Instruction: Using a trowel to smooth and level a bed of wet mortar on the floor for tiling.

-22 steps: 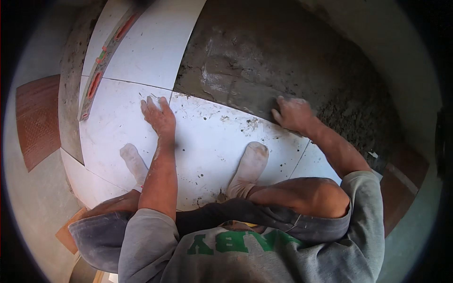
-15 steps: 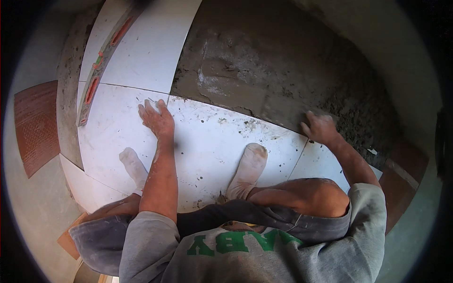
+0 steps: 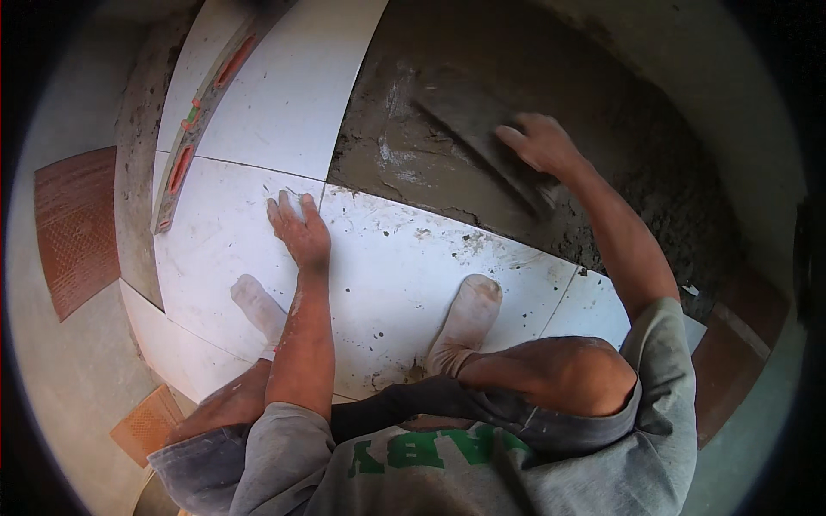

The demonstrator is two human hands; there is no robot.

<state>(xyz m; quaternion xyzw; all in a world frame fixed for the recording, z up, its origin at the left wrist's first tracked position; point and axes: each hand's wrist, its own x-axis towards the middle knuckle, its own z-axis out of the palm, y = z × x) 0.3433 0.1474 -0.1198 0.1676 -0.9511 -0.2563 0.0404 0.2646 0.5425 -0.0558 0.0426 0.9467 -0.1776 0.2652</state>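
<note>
Gripping a blurred trowel (image 3: 486, 136), the right hand (image 3: 544, 144) partly covers it.

The white floor tiles (image 3: 387, 275) are smooth and faintly glossy, with grit along their edge against the matt mortar bed (image 3: 602, 95), smoothed near the tile corner, coarse toward the right. The blurred float (image 3: 483, 142) looks matt. Near the tiles' left edge, the spirit level (image 3: 196, 138) has plastic-looking orange inserts.

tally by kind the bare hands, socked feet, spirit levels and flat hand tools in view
Bare hands, left hand and right hand: 2
Pale socked feet: 2
Long grey spirit level with red slots: 1
Long dark flat hand tool, blurred: 1
Total: 6
</note>
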